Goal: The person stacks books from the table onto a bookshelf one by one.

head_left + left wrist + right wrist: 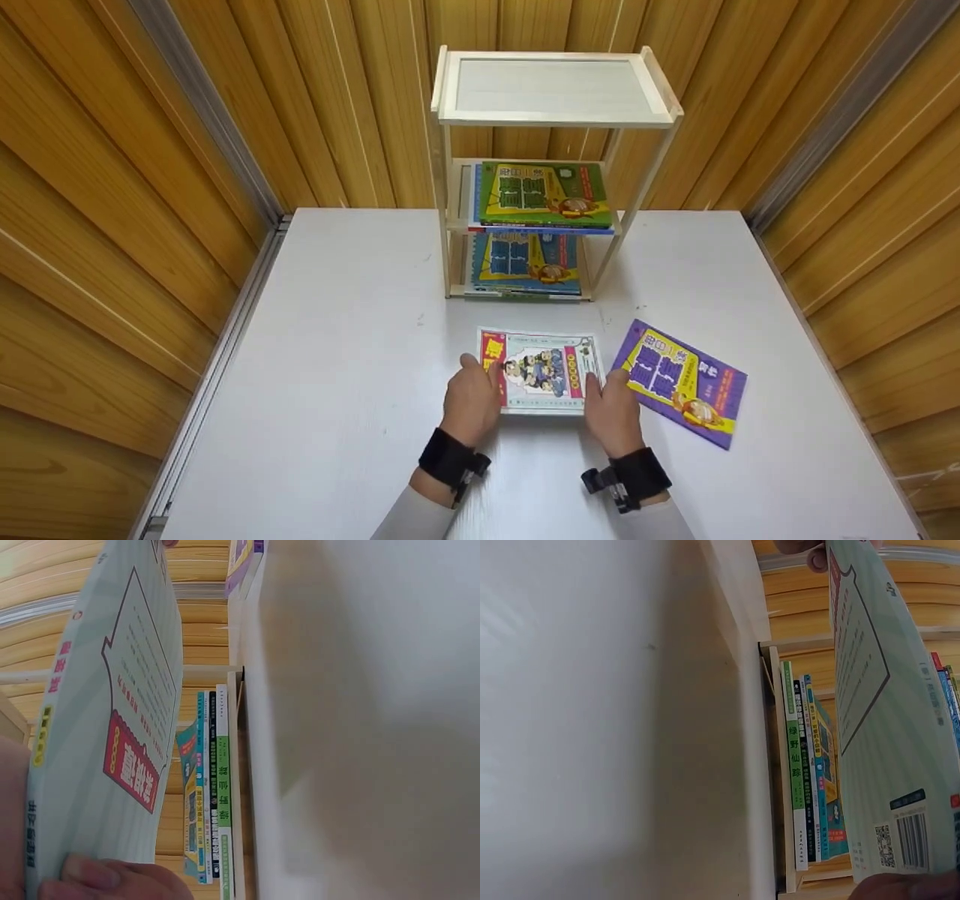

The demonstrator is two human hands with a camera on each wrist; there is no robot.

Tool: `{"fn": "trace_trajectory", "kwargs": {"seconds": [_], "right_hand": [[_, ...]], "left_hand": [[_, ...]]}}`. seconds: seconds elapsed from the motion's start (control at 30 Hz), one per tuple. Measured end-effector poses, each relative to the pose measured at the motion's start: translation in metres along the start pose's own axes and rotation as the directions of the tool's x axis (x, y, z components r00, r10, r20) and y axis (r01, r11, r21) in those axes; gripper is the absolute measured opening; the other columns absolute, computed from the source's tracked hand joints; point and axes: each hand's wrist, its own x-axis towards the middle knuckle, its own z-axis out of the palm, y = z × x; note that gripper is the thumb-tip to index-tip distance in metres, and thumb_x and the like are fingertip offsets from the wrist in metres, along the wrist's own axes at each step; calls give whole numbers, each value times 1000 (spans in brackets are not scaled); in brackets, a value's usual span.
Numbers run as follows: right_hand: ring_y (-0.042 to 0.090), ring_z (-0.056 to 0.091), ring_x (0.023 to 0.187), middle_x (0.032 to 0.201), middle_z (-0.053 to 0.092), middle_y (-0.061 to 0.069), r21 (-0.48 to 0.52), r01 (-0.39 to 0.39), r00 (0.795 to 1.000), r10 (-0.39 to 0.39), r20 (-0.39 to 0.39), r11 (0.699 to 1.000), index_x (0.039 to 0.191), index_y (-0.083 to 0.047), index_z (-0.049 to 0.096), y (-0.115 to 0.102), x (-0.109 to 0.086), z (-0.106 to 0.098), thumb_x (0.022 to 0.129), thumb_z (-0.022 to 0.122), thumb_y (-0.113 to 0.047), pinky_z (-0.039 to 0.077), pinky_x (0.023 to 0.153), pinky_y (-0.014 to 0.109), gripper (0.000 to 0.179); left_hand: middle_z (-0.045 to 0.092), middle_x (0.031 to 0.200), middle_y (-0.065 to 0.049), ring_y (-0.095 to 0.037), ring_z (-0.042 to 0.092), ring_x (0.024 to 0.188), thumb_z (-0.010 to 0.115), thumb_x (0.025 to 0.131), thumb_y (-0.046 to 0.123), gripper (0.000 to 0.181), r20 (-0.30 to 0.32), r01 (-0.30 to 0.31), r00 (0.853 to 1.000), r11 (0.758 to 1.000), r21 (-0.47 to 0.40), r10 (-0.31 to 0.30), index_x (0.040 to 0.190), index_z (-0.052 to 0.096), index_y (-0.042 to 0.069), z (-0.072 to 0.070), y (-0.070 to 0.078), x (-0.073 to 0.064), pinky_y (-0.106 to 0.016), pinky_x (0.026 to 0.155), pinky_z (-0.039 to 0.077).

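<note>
Both hands grip a thin paperback book (pixel 538 371) with a pale cover, cartoon children and a red strip on its left. My left hand (pixel 471 399) pinches its left edge, thumb on the cover; my right hand (pixel 615 416) does the same at the right edge. The book is raised off the table, and its pale green back cover (pixel 112 712) shows in the left wrist view. A barcode (pixel 913 840) appears on it in the right wrist view. Close to the right hand, a purple book (pixel 684 386) lies slanted on the table.
A small wooden shelf rack (pixel 555 120) stands at the back of the white table (pixel 322 360). A green book (pixel 544 196) tops the stack on its middle shelf, and a blue book (pixel 521 262) tops the lower stack. Wood-patterned walls (pixel 360 90) enclose the table.
</note>
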Motion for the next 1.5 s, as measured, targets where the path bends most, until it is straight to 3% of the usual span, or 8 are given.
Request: {"fn": "trace_trajectory", "kwargs": {"seconds": [0.3, 0.63, 0.83, 1.1, 1.37, 1.5], "right_hand": [[22, 53, 68, 83, 54, 11, 50, 15, 1000, -15, -5, 999, 119, 5, 44, -20, 1, -12, 112, 48, -27, 43, 56, 32, 33], [22, 54, 71, 90, 58, 14, 95, 5, 1000, -5, 5, 995, 119, 1, 48, -65, 25, -42, 113, 45, -33, 45, 58, 31, 35], [24, 56, 77, 96, 62, 16, 98, 49, 999, -49, 4, 994, 120, 1, 55, -85, 47, -56, 113, 42, -37, 45, 63, 32, 41], [29, 54, 88, 100, 58, 17, 73, 88, 996, -87, -23, 993, 123, 4, 54, -111, 77, -74, 113, 38, -39, 42, 70, 35, 46], [31, 52, 87, 93, 54, 15, 48, 127, 987, -122, -105, 991, 114, 5, 52, -132, 109, -78, 112, 42, -36, 39, 71, 37, 42], [28, 53, 84, 96, 57, 15, 57, 116, 989, -110, -102, 992, 118, 5, 52, -139, 123, -77, 112, 41, -38, 42, 67, 36, 45]], "left_hand": [[62, 68, -9, -25, 67, 62, 53, 112, 35, 36, 33, 15, 999, 1000, 8, -15, 104, 49, 1, -18, 11, 11, -41, 55, 53], [58, 71, -5, -17, 58, 60, 47, 113, 42, 44, 59, 22, 998, 1000, 19, -23, 115, 49, -2, -53, 41, 43, -30, 53, 45], [59, 73, -8, -19, 64, 62, 47, 113, 42, 46, -1, -32, 999, 999, 36, 32, 120, 48, -4, -70, 59, 62, -30, 55, 52], [59, 79, -8, -20, 65, 65, 46, 112, 45, 48, -13, -38, 999, 999, 3, 38, 124, 46, -1, -89, 83, 97, -29, 57, 53], [71, 91, -16, -29, 75, 82, 45, 113, 45, 53, -82, -50, 995, 992, 113, 59, 125, 53, -6, -94, 94, 138, -42, 70, 62], [74, 99, -20, -33, 77, 91, 48, 111, 46, 56, -98, -45, 994, 993, 110, 56, 126, 57, -7, -94, 96, 154, -44, 76, 64]]}}
